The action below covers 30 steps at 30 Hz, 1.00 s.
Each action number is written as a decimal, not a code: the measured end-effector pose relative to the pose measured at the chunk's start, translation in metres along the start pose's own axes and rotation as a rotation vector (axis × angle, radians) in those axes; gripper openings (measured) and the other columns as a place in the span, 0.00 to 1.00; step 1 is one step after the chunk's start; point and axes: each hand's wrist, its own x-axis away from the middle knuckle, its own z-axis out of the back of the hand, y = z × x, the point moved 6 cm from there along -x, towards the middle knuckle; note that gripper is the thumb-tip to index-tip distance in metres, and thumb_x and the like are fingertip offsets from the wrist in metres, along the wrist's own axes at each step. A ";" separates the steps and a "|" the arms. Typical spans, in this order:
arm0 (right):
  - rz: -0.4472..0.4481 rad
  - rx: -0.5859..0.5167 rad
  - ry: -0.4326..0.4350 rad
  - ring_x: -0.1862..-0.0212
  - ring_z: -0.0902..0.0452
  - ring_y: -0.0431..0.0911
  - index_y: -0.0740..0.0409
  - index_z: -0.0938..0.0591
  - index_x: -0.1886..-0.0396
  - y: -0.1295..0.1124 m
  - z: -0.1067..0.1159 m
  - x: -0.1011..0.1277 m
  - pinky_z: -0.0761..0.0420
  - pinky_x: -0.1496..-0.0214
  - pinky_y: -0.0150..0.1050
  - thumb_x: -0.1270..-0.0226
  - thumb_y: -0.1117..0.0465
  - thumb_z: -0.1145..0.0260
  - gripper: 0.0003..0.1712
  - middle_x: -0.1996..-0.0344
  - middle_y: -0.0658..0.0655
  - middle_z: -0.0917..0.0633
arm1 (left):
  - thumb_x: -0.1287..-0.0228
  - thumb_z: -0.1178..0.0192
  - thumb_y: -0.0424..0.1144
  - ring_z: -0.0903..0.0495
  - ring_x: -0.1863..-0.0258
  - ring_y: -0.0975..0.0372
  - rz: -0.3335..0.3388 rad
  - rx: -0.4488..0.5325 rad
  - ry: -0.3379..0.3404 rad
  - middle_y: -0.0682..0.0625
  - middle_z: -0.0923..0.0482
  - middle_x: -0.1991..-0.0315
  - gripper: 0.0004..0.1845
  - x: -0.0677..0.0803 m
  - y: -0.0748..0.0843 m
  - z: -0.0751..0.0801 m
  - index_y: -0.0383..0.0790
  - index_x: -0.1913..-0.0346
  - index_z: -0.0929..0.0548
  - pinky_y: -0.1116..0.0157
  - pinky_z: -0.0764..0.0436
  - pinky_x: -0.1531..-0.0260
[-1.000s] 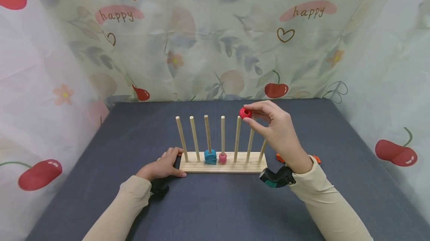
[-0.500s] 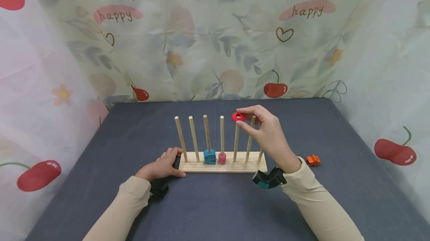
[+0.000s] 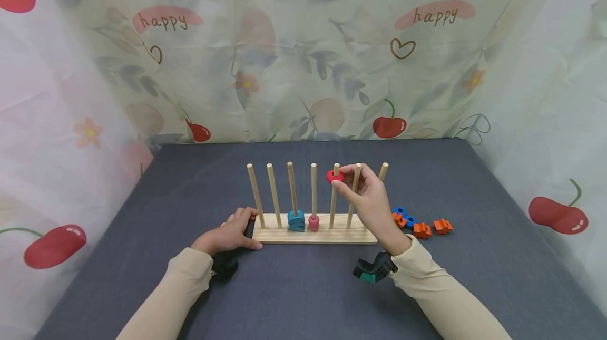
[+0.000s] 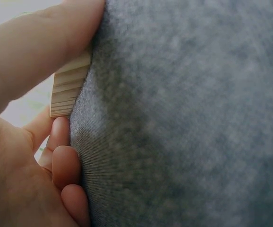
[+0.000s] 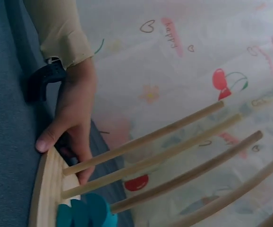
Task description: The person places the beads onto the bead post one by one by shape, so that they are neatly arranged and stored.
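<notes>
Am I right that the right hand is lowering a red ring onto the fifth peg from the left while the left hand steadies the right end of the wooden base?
Not quite: the left hand steadies the left end of the wooden base, as the head view shows. The rest holds: the right hand pinches the red ring on the top of the fifth peg.

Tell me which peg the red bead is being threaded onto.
The fifth peg from the left: the right hand pinches the red bead at its top. The third and fourth pegs hold beads at their base.
</notes>
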 end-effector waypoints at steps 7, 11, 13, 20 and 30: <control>-0.047 0.068 0.000 0.50 0.22 0.41 0.64 0.24 0.49 0.032 -0.003 0.013 0.24 0.45 0.32 0.37 0.63 0.31 0.19 0.52 0.61 0.19 | 0.50 0.26 0.51 0.37 0.44 0.51 0.004 0.005 -0.001 0.42 0.38 0.39 0.42 -0.001 -0.001 0.000 0.41 0.36 0.36 0.46 0.39 0.44; -0.082 0.110 -0.021 0.45 0.23 0.50 0.63 0.23 0.49 0.049 -0.006 0.022 0.28 0.38 0.46 0.38 0.62 0.31 0.19 0.50 0.61 0.20 | 0.49 0.26 0.51 0.37 0.43 0.51 0.005 0.006 -0.004 0.42 0.38 0.39 0.42 -0.001 -0.001 0.000 0.41 0.35 0.36 0.46 0.39 0.44; -0.109 0.114 -0.032 0.45 0.23 0.53 0.63 0.24 0.50 0.059 -0.008 0.027 0.30 0.36 0.51 0.37 0.61 0.31 0.19 0.50 0.62 0.20 | 0.49 0.26 0.51 0.37 0.43 0.51 0.005 0.004 -0.004 0.42 0.38 0.39 0.42 -0.001 -0.001 0.000 0.41 0.35 0.36 0.46 0.39 0.44; -0.213 0.143 -0.055 0.48 0.23 0.53 0.63 0.24 0.50 0.091 -0.013 0.041 0.27 0.42 0.48 0.37 0.61 0.32 0.18 0.52 0.63 0.19 | 0.49 0.26 0.49 0.37 0.43 0.50 -0.001 -0.003 -0.001 0.41 0.38 0.40 0.41 0.001 0.002 0.001 0.40 0.36 0.35 0.45 0.39 0.43; -0.264 0.232 -0.055 0.52 0.22 0.51 0.61 0.24 0.53 0.107 -0.018 0.045 0.25 0.48 0.43 0.41 0.63 0.29 0.18 0.56 0.60 0.18 | 0.48 0.27 0.50 0.38 0.42 0.49 -0.002 -0.007 -0.013 0.40 0.39 0.38 0.42 0.000 -0.001 0.000 0.39 0.34 0.37 0.44 0.40 0.42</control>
